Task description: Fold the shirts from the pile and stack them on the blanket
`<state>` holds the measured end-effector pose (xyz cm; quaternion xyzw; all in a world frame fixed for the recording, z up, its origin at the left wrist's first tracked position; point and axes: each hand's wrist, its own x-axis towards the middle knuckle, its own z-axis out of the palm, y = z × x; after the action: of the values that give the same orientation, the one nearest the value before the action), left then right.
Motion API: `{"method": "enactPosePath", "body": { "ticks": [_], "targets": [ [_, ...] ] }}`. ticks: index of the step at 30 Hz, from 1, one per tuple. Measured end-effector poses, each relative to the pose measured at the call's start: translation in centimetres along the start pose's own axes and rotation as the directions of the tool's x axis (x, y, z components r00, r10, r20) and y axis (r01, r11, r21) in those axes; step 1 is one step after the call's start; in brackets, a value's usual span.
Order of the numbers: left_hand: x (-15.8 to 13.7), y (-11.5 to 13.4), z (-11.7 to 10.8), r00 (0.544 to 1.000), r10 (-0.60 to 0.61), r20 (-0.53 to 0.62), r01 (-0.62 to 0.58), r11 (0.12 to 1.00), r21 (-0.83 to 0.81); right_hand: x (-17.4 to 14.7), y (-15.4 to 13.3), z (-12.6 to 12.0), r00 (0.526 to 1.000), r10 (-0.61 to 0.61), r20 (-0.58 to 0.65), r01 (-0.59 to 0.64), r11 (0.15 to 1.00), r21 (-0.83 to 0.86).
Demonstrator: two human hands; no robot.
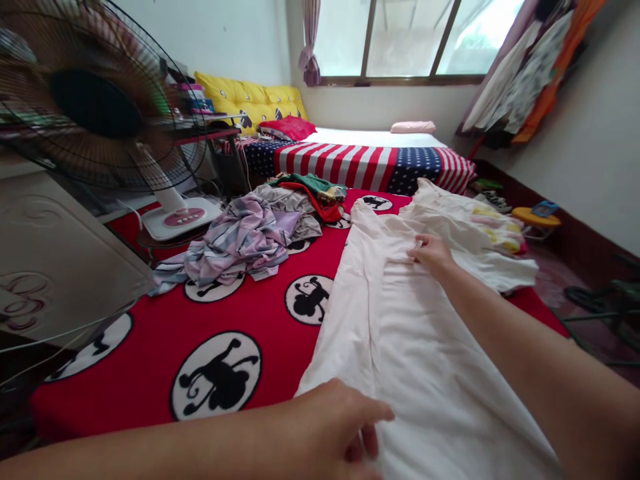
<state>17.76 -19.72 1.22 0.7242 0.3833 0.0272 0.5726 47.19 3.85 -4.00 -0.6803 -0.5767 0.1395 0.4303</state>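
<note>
A white shirt (415, 333) lies spread lengthwise over the red blanket, a long seam running down its front and soft wrinkles across it. Near its far part, my right hand (433, 255) pinches a bit of the cloth between thumb and fingers, beside a short stitched edge. My left hand (345, 423) is low over the near part, by the long seam. Its index finger is stretched out and the other fingers are loosely bent, with no cloth visible between them. More pale clothing (465, 227) lies rumpled just beyond and to the right of the shirt.
The red blanket (270, 303) bears monkey prints. A heap of striped clothing (240, 240) lies left, with green and red clothes (317, 190) behind. A spinning fan (95, 103) stands far left. Behind are another bed (345, 163), and at right a small orange stool (535, 217).
</note>
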Motion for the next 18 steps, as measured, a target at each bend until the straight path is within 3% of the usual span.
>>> {"method": "enactPosePath", "body": {
  "ticks": [3,5,7,9,11,12,14,16,18],
  "targets": [
    [0.1,0.7,-1.1,0.999,0.05,0.012,-0.05,0.999,0.02,-1.4,-0.1,-0.5,0.998,-0.043,-0.048,0.037,0.993,-0.116],
    [-0.2,0.8,-2.8,0.998,0.044,-0.05,-0.034,0.982,0.186,-2.9,-0.6,-0.9,0.993,-0.117,-0.028,0.111,0.979,-0.17],
    [-0.8,0.5,-4.6,0.993,0.019,-0.117,0.03,0.915,0.403,-5.1,-1.4,-1.3,0.974,-0.218,0.065,0.227,0.954,-0.195],
    [-1.5,-0.3,-6.1,0.988,-0.003,-0.152,0.086,0.835,0.543,-7.8,-2.4,-1.9,0.921,-0.328,0.209,0.36,0.922,-0.14],
    [-2.4,-1.2,-6.8,0.99,-0.03,-0.136,0.105,0.805,0.583,-10.9,-3.8,-2.5,0.819,-0.42,0.391,0.45,0.893,0.016],
    [-2.7,-1.6,-6.9,0.992,-0.044,-0.119,0.105,0.808,0.58,-12.5,-4.6,-2.8,0.737,-0.458,0.497,0.472,0.875,0.107],
    [-3.3,-2.1,-6.6,0.993,-0.074,-0.087,0.11,0.824,0.555,-15.6,-6.1,-3.2,0.527,-0.513,0.677,0.492,0.834,0.249],
    [-3.4,-2.5,-6.0,0.994,-0.083,-0.066,0.105,0.841,0.53,-18.2,-7.3,-3.5,0.364,-0.531,0.765,0.533,0.793,0.297],
    [-3.2,-2.6,-5.4,0.998,-0.045,-0.044,0.062,0.852,0.519,-20.0,-8.2,-3.5,0.303,-0.541,0.784,0.595,0.751,0.288]
  ]
}}
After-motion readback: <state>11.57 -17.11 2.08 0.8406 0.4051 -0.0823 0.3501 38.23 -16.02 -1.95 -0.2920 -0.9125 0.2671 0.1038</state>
